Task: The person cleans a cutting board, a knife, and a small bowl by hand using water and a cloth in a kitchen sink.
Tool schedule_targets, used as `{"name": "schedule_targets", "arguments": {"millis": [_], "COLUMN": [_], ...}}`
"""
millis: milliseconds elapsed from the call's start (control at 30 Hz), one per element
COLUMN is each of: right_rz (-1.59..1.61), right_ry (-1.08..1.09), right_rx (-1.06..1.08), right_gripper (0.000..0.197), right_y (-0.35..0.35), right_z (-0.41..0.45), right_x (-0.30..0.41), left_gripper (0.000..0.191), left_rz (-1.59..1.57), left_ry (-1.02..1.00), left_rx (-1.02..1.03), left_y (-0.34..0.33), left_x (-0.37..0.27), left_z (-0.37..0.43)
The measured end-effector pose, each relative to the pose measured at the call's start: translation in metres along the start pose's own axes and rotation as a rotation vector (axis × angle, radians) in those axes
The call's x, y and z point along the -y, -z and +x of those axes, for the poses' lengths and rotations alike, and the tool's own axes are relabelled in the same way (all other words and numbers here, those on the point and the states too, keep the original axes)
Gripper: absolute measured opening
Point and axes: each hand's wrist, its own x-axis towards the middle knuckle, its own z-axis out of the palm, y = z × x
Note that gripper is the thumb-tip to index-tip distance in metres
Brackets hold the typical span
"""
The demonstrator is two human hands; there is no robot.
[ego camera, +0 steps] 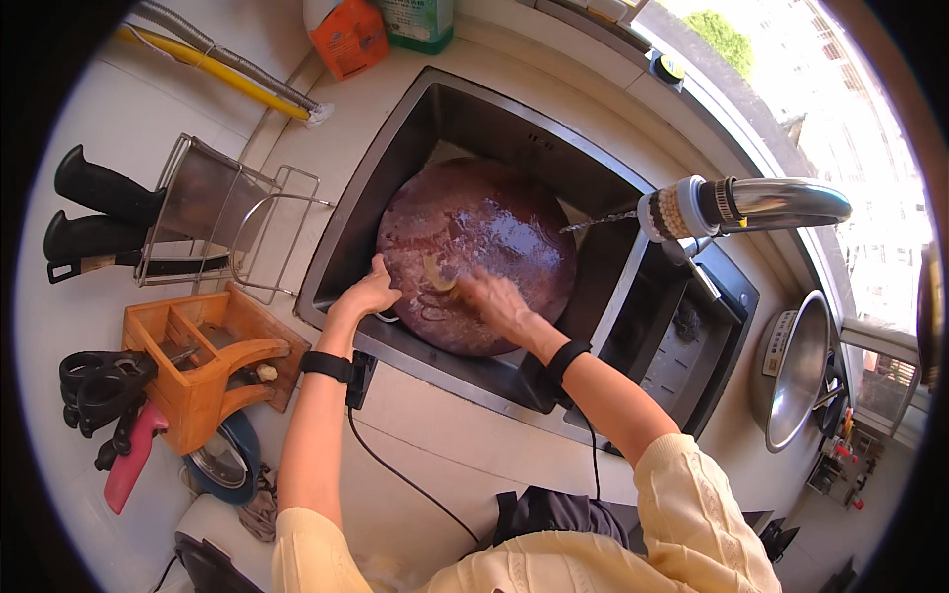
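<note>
A large round reddish-brown board, wet and shiny, lies in the dark metal sink. My left hand grips its left edge, with the fingers at the rim. Over the lower middle of the board, my right hand is slightly blurred, its fingertips by a small yellowish piece; whether the fingers hold that piece is not clear. Water runs in a thin stream from the faucet at the right onto the board's right edge.
A wire rack with black-handled knives and a wooden holder with scissors stand left of the sink. Behind are an orange package and a green bottle. A metal basin leans at the right, past the smaller sink compartment.
</note>
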Motion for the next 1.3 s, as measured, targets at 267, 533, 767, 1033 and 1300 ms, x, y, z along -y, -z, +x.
{"name": "schedule_targets", "arguments": {"millis": [267, 533, 767, 1033, 1300], "right_rz": [0.015, 0.337, 0.131, 0.175, 0.392], "right_ry": [-0.926, -0.078, -0.729, -0.819, 0.01], "right_rx": [-0.525, -0.216, -0.359, -0.515, -0.248], "right_gripper": [0.045, 0.043, 0.054, 0.048, 0.03], "right_y": [0.056, -0.008, 0.058, 0.043, -0.012], "right_z": [0.01, 0.035, 0.007, 0.009, 0.046], "right_x": [-0.138, 0.033, -0.072, -0.086, 0.034], "left_gripper": [0.09, 0.086, 0.076, 0.082, 0.084], "left_rz": [-0.088, -0.174, -0.334, -0.258, -0.274], "left_ry": [-0.181, -0.174, -0.229, -0.182, -0.203], "left_rx": [0.019, -0.083, -0.114, -0.148, -0.152], "left_y": [-0.002, -0.012, -0.013, -0.017, -0.017], "left_x": [0.003, 0.023, 0.0, 0.004, 0.014], "left_z": [-0.007, -0.001, 0.002, -0.005, -0.009]}}
